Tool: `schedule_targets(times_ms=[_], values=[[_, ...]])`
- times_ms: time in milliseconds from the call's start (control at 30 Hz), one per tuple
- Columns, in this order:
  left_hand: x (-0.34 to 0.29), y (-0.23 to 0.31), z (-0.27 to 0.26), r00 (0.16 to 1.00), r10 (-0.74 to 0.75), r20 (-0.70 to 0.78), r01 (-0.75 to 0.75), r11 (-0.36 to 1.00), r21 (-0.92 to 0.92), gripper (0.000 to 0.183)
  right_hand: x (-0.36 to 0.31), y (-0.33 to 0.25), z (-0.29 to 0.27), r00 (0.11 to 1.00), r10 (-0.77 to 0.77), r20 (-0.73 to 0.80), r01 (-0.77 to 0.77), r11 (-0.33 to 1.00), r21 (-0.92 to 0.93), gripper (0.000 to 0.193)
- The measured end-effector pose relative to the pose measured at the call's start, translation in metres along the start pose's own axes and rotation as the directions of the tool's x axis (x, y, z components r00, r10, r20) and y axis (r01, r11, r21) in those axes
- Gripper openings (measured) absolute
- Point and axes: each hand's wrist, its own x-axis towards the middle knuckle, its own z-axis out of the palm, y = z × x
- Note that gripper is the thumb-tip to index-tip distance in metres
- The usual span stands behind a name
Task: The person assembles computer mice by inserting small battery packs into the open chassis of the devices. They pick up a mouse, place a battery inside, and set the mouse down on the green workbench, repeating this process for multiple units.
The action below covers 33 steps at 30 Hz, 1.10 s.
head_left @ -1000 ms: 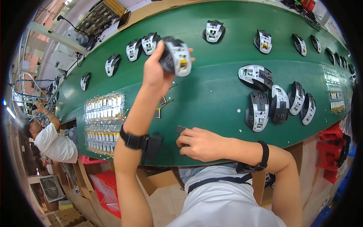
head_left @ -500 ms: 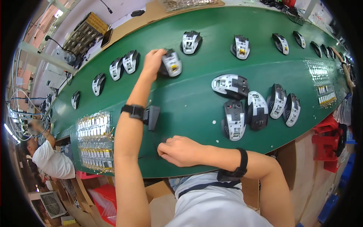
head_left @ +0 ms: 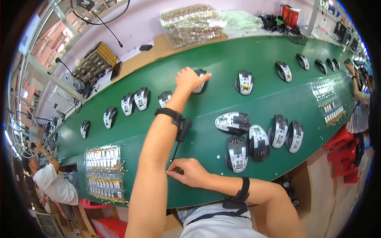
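Observation:
My left hand (head_left: 190, 80) reaches over the far part of the green bench, fingers spread. Its thumb lies across a partly assembled computer mouse (head_left: 201, 88), which the hand partly hides. Just left of my left wrist stands another mouse (head_left: 164, 97), partly covered by the forearm. My right hand (head_left: 190, 173) is near the bench's front edge, beside my left forearm. Its thumb and forefinger are pinched together; whatever is between them is too small to make out. Right of it lies a group of mice with grey-white bases, among them one lying sideways (head_left: 232, 122) and an upright one (head_left: 237, 154).
More mice form a row along the green bench (head_left: 190, 131), including a pair at left (head_left: 135, 99). A clear tray of small batteries (head_left: 104, 174) lies at left front, another tray (head_left: 328, 101) at right. Co-workers stand at both ends. Red stools (head_left: 343, 158) are at right.
My left hand has let go of the mouse it held and moved right to another one. My right hand stays pinched near the front edge. The view has tilted upward.

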Motion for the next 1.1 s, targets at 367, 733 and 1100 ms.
schedule_targets(times_ms=[367,733,1100], values=[[-0.011,-0.036,-0.012,0.962,0.267,-0.051,-0.271,0.931,-0.242,0.088,0.001,-0.011,-0.002,0.993,0.115,-0.035,-0.102,0.961,0.257,0.011],[-0.201,-0.13,-0.094,0.974,0.193,-0.12,-0.059,-0.295,-0.954,0.051,0.013,-0.018,-0.046,0.951,0.308,0.032,-0.219,0.593,0.775,0.01],[-0.288,-0.13,-0.041,0.983,0.015,0.18,0.173,-0.368,-0.914,0.038,0.009,-0.014,-0.032,0.936,0.33,0.123,-0.319,0.645,0.694,0.011]])
